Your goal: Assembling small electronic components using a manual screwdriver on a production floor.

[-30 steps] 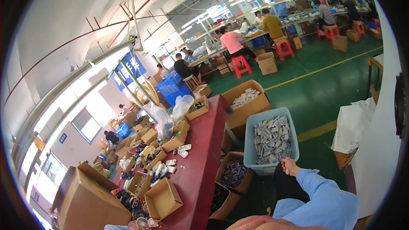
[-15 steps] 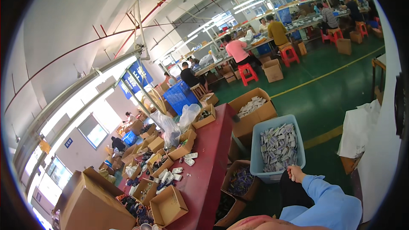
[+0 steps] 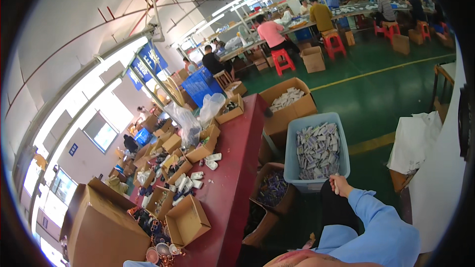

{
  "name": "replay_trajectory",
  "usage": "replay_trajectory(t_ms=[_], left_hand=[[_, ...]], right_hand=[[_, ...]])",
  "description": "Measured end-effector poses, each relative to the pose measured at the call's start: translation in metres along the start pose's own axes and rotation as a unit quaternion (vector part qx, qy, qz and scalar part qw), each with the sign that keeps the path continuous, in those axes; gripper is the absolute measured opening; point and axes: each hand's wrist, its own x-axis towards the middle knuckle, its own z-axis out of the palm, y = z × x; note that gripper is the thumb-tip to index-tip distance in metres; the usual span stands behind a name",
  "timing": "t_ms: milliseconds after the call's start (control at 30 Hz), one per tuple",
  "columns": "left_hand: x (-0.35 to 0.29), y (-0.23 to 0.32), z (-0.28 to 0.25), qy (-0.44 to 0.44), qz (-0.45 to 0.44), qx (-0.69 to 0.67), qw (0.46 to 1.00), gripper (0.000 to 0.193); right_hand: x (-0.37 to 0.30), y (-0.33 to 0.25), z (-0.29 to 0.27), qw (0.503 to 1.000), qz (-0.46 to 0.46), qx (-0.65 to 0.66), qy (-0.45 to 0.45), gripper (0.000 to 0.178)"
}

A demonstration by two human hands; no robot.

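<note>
My right hand [image 3: 340, 185] is closed in a fist over my dark-trousered knee, at the near edge of a light blue plastic bin [image 3: 292, 138]. Its palm side is hidden, so I cannot see whether anything is inside the fingers. A heap of small grey-white and purplish pieces [image 3: 318, 151] fills much of the bin. My left hand is out of view; only a bit of blue sleeve [image 3: 140, 263] shows at the lower edge, by the dark red table [image 3: 232, 153]. Near that sleeve stands an open cardboard box [image 3: 188, 220] with a bare bottom.
White plastic parts [image 3: 185, 184] and several small boxes crowd the table's left side. A large carton [image 3: 106, 222] stands at its near left. Beside the bin are a carton of white pieces [image 3: 287, 100] and one of purplish pieces [image 3: 272, 188]. Several people sit at a far workbench.
The view has tilted and shifted, so table, bin and cartons appear higher and slightly left. More blue sleeve shows at the lower left. My right fist stays over the knee.
</note>
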Motion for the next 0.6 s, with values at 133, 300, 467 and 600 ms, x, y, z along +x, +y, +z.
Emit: replay_trajectory(t_ms=[133,300,467,600], left_hand=[[-0.013,0.004,0.009,-0.055,-0.026,-0.019,0.998,0.023],[-0.026,0.012,0.013,-0.165,-0.051,-0.056,0.983,0.024],[-0.035,0.030,0.013,-0.255,-0.084,-0.099,0.958,0.025],[-0.040,0.047,0.023,-0.306,-0.106,-0.119,0.939,0.026]], right_hand=[[-0.001,0.001,-0.004,1.000,-0.008,-0.001,-0.001,0.027],[-0.006,-0.008,0.008,0.997,-0.057,-0.053,-0.016,0.030],[-0.008,-0.013,0.009,1.000,0.002,0.001,0.009,0.027],[-0.011,-0.009,0.007,1.000,0.022,0.006,0.018,0.028]])
